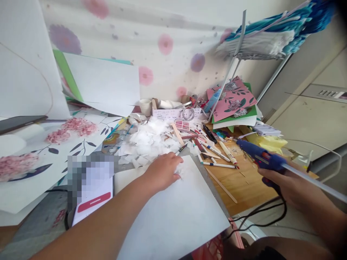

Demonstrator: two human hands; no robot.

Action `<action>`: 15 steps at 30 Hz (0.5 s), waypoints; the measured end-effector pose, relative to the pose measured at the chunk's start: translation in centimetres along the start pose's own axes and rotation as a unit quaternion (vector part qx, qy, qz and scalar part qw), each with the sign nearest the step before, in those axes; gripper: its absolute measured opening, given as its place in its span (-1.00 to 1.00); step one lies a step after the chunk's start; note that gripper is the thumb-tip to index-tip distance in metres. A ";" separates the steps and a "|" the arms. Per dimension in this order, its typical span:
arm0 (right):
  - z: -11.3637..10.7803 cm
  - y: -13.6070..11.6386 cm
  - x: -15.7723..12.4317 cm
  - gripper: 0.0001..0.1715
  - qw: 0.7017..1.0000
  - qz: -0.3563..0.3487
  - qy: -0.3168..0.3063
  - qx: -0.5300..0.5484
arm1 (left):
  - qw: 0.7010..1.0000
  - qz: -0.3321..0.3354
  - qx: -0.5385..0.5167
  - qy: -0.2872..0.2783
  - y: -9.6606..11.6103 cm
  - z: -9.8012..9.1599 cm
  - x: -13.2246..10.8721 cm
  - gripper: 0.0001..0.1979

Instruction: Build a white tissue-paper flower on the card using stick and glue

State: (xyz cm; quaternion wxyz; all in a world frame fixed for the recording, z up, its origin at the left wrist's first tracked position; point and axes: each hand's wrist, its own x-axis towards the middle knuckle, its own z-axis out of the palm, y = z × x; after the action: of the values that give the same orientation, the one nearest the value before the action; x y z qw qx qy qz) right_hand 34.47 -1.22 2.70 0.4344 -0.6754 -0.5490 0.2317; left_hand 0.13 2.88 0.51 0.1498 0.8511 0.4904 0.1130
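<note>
My left hand (162, 172) is over the far part of a white paper sheet (173, 213). Its fingers are curled on a small tuft of thin white paper (179, 171) against the sheet; the fingers partly hide it. Off to the right, my right hand (290, 180) is wrapped round a blue hot glue gun (267, 157), held above the wooden table top. The gun's nozzle points left, and a long pale glue stick (314, 180) sticks out of its back. A dark cord hangs below it.
White paper scraps (151, 139) lie heaped beyond the sheet, beside scattered pens and wooden sticks (221, 186). A phone (93, 191) is left of my forearm, near pink flower pictures (78, 128). Blue and white pipe cleaners (265, 39) hang upper right.
</note>
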 end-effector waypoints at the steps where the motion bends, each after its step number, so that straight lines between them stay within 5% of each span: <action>1: 0.8 -0.7 -1.1 -0.52 0.997 0.030 -0.029 0.064 | 1.000 -0.002 0.000 0.003 0.0 0.1 0.1 -0.63; 4: 3.5 -2.4 -4.0 -0.59 0.982 0.003 -0.160 0.105 | 1.000 -0.015 -0.004 0.010 -0.3 0.1 0.3 -0.69; 7: 5.9 -3.6 -6.0 -0.69 0.961 0.012 -0.273 0.037 | 0.999 -0.029 -0.015 0.014 -0.7 0.2 0.4 -0.71; 15: 9.7 -5.7 -6.2 -0.73 0.940 -0.059 -0.330 -0.060 | 0.997 -0.069 -0.025 0.038 -0.9 -0.4 0.2 -0.72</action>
State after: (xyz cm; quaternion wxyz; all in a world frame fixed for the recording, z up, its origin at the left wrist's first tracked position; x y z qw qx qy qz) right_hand 21.96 -3.70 1.45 0.2001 -0.5528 -0.7130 0.3820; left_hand -0.64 3.60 0.54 0.1599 0.8062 0.5503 0.1474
